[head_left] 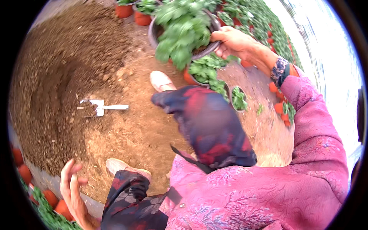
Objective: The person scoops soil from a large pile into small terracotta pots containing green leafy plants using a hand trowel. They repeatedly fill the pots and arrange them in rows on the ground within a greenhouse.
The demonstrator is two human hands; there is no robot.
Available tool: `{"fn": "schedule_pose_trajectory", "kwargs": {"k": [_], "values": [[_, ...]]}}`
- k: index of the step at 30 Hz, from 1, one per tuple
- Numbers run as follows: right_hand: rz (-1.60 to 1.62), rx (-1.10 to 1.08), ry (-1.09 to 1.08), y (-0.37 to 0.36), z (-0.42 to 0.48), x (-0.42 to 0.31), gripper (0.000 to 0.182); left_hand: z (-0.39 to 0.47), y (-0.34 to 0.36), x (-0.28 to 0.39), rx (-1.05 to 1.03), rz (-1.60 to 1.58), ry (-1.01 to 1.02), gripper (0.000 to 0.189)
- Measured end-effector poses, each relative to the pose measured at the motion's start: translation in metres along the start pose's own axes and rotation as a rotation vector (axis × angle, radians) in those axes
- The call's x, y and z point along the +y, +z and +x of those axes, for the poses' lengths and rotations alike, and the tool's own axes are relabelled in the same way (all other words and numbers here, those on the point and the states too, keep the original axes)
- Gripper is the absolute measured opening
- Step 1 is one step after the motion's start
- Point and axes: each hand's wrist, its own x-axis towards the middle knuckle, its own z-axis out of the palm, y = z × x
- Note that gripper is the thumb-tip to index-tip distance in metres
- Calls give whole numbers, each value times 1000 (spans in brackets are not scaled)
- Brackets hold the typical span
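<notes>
My right hand grips the rim of a grey plastic pot at the top of the view. A leafy green plant fills the pot, slightly blurred, with some soil visible at its edge. At the lower left my left hand is raised with its fingers apart and nothing in it. A metal hand scoop lies on the ground by the soil heap, with some soil in its blade.
Loose dark soil is heaped at the left. Potted plants stand beyond my bent knee, with rows of orange-red pots at the top and right. Further orange-red pots line the lower left. My two shoes rest on the bare earth.
</notes>
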Motion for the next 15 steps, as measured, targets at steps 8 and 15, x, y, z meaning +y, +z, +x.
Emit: {"fn": "schedule_pose_trajectory", "kwargs": {"k": [8,15], "values": [[846,272,260,-135,-112,157,9,-52,33,119,-150,200,100,38],[1304,409,308,-155,-109,305,9,-63,85,147,-299,212,120,43]]}}
